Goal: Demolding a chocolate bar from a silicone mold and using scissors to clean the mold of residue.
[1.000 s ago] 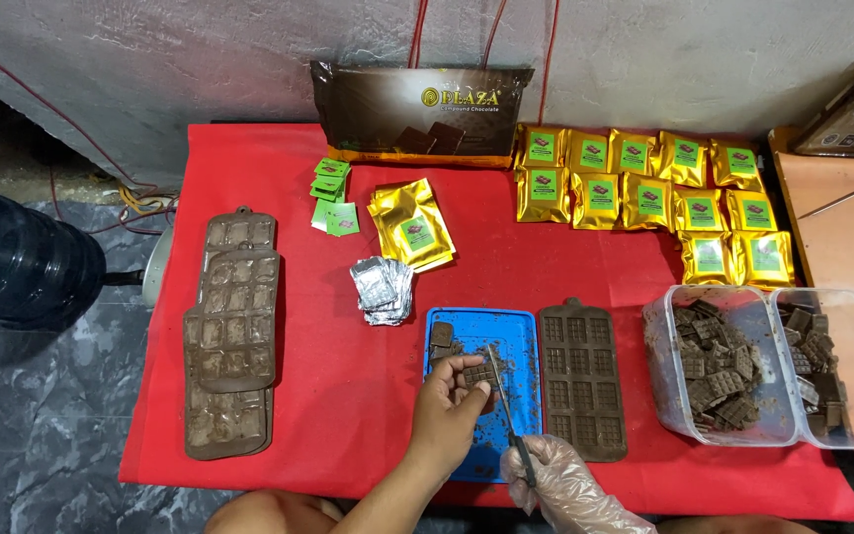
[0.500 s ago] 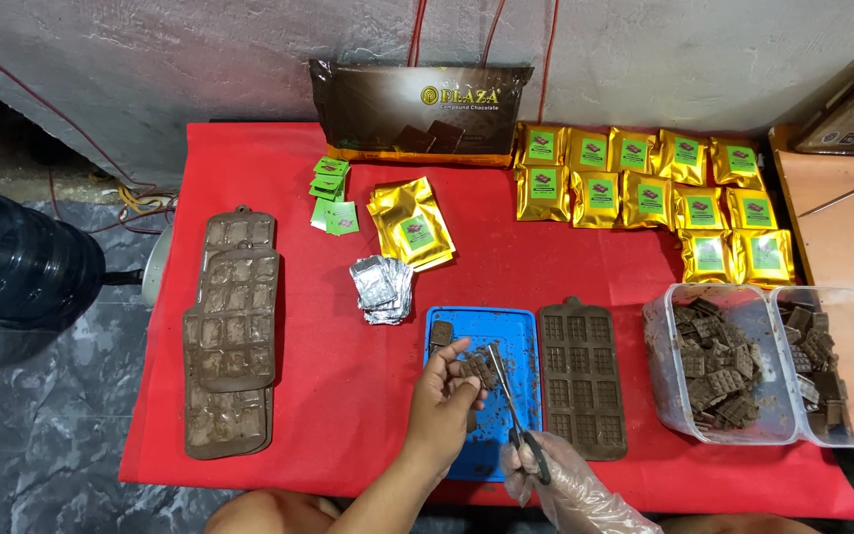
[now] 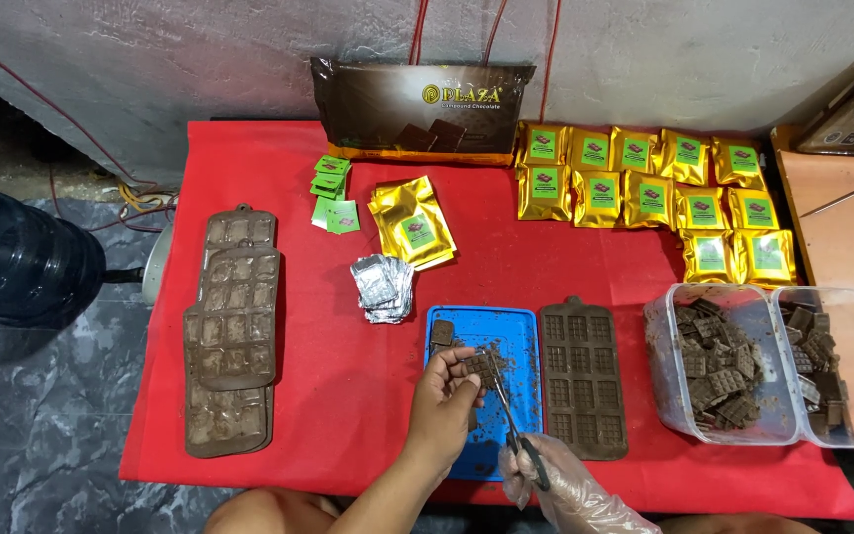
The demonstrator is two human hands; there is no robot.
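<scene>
My bare left hand [image 3: 445, 400] holds a small brown chocolate bar [image 3: 480, 368] over a blue tray [image 3: 512, 331] strewn with chocolate crumbs. In a clear plastic glove, my right hand [image 3: 546, 480] grips black-handled scissors [image 3: 508, 415] whose blades reach up to the bar's edge. Another chocolate piece [image 3: 442, 332] lies at the tray's left edge. A brown silicone mould [image 3: 582, 378] lies just to the right of the tray.
The red cloth [image 3: 348, 396] also carries stacked brown moulds [image 3: 231, 331] on the left, silver foil wrappers [image 3: 383, 288], gold pouches [image 3: 413, 223], green labels [image 3: 332, 193], rows of filled gold pouches [image 3: 649, 188], a large chocolate bag [image 3: 417, 111] and two clear tubs of chocolate [image 3: 719, 361].
My left hand has lifted the chocolate bar slightly and shifted a little right. The scissors have tilted closer to the bar; the gloved hand sits a bit lower.
</scene>
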